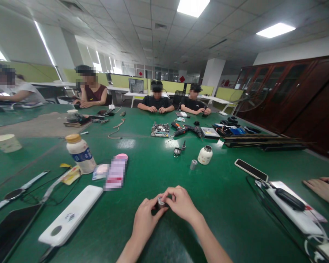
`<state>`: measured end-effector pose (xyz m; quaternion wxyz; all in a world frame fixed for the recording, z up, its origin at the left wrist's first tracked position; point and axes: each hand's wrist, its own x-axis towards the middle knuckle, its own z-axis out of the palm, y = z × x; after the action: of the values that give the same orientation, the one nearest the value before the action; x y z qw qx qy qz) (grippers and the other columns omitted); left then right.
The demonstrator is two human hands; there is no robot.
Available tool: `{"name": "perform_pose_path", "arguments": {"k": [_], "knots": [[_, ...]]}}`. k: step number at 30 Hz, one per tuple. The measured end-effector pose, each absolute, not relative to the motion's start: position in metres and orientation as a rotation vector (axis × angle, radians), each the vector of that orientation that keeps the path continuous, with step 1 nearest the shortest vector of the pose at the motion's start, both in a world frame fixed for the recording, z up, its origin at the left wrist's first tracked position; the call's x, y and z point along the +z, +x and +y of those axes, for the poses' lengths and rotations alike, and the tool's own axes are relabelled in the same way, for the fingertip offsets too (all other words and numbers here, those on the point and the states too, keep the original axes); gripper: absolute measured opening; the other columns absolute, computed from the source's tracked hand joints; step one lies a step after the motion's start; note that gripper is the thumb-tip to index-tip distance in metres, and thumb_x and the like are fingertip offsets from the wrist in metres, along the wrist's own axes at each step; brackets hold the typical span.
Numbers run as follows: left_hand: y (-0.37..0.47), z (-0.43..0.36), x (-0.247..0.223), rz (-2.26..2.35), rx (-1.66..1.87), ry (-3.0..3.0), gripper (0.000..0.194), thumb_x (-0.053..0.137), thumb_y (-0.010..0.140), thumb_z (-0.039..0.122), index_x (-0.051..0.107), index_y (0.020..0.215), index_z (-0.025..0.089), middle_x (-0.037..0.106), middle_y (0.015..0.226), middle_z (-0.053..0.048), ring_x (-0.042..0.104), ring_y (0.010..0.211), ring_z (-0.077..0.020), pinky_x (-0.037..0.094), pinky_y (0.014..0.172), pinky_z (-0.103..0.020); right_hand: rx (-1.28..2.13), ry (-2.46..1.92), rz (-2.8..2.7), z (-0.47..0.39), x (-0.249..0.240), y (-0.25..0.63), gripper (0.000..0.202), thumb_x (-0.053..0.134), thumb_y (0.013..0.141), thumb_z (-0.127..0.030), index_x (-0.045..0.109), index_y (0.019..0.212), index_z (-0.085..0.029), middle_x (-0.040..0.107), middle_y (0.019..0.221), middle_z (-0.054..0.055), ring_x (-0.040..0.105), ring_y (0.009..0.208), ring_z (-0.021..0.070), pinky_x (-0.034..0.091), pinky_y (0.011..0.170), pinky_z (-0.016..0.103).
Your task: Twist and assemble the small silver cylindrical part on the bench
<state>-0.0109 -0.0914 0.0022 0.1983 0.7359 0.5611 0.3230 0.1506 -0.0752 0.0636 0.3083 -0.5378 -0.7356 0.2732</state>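
Note:
Near the front middle of the green table, my left hand (147,215) is closed round a small grey metallic cylinder (161,201), thumb and forefinger on its sides. My right hand (180,202) touches the top of that cylinder with curled fingers. Farther off stands a similar grey cylinder (193,164), just left of a cream patterned bottle (205,156) whose neck is uncovered. Behind them lie a small dark lid-like part with a metal loop (177,152) and a small dark pointed part (183,145).
The green table (142,160) bears a white power bank (71,215), a yellow-capped bottle (80,155), a circuit board (160,129) and power drills (188,130). At right are a phone (251,170), cables and a person's hand (322,190). Several people sit across the table.

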Motion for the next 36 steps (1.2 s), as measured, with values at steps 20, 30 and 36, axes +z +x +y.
{"name": "perform_pose_path", "arguments": {"k": [20, 30, 36], "knots": [[-0.011, -0.092, 0.004, 1.584, 0.914, 2.041, 0.033, 0.07, 0.078, 0.035, 0.071, 0.11, 0.027, 0.067, 0.075, -0.001, 0.061, 0.071, -0.0194, 0.049, 0.067, -0.028, 0.851, -1.319, -1.898, -0.071, 0.062, 0.157, 0.017, 0.063, 0.08, -0.013, 0.073, 0.073, -0.024, 0.077, 0.088, -0.003, 0.067, 0.072, 0.015, 0.044, 0.068, 0.024], [-0.01, -0.093, 0.007, 1.586, 0.896, 2.019, 0.036, 0.069, 0.078, 0.037, 0.07, 0.112, 0.027, 0.067, 0.076, -0.002, 0.06, 0.07, -0.02, 0.049, 0.067, -0.028, 0.721, -1.393, -1.929, -0.071, 0.057, 0.153, 0.02, 0.063, 0.08, -0.012, 0.073, 0.067, -0.026, 0.071, 0.066, -0.005, 0.061, 0.065, 0.0149, 0.042, 0.071, 0.025], [-0.011, -0.092, 0.004, 1.6, 0.89, 2.037, 0.032, 0.069, 0.079, 0.038, 0.073, 0.107, 0.025, 0.066, 0.074, -0.003, 0.06, 0.07, -0.0202, 0.048, 0.067, -0.029, 0.868, -1.23, -1.747, -0.069, 0.056, 0.154, 0.03, 0.065, 0.082, -0.021, 0.053, 0.054, -0.02, 0.077, 0.087, 0.002, 0.066, 0.069, 0.0152, 0.044, 0.067, 0.026]]}}
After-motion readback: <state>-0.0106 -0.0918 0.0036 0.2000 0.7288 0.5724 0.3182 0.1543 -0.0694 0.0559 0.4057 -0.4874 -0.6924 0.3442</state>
